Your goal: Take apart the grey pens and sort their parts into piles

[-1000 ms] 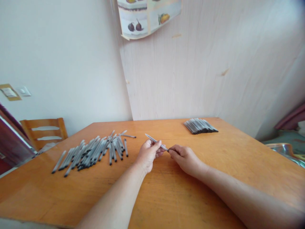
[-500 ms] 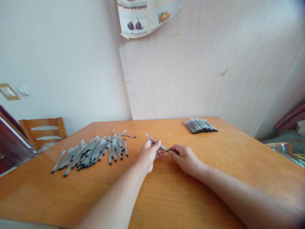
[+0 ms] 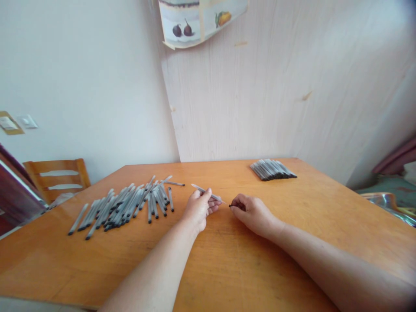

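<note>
My left hand is closed around a slim translucent pen, thumb on top. The pen tilts down to the right, and a thin pale tip shows at its lower right end. A short gap to the right, my right hand pinches a small black pen cap; most of the cap is hidden by the fingers. To the left lies a loose heap of pens with dark ends, several of them crossing. A neater row of similar pens lies at the table's back right.
The wooden table meets a pale panelled wall at the back. A wooden chair stands beyond its left side. Shiny wrapping and cloth are at the far right. A fruit picture hangs above.
The black cap has come off the pen's lower right end and is in my right fingers. My left hand has shifted slightly left with the pen, opening a gap.
</note>
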The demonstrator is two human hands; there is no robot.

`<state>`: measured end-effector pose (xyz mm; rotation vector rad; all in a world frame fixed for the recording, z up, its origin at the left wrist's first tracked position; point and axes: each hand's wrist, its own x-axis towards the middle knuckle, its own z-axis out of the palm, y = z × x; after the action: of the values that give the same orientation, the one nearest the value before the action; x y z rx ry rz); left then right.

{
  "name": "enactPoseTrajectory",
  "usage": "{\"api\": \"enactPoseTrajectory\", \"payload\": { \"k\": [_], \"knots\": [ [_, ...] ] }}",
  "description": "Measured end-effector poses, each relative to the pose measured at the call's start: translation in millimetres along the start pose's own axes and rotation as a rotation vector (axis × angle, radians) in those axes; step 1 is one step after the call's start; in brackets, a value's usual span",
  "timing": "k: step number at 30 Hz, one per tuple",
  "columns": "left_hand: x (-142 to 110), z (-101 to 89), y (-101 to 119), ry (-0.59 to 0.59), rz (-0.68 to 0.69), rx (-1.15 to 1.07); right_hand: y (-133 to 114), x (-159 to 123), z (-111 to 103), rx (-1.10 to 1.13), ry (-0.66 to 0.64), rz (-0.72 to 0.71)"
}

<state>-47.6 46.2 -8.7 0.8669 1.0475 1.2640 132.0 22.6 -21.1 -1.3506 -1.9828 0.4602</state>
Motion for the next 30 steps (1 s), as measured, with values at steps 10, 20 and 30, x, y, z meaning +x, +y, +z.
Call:
{"api": "enactPoseTrajectory", "payload": {
  "k": [10, 20, 30],
  "knots": [
    [4.6, -3.9, 2.6, 0.073, 0.017, -0.025, 34.9, 18.9, -31.9, -0.153, 0.217, 0.227],
    [5.8, -3.9, 0.9, 0.066, 0.015, -0.026, 53.5, 25.1, -38.7, -0.338, 0.04, 0.383],
    [4.8, -2.9, 0.5, 0.057, 0.018, -0.015, 50.9, 24.1, -36.5, -0.303, 0.124, 0.3]
  ]
}}
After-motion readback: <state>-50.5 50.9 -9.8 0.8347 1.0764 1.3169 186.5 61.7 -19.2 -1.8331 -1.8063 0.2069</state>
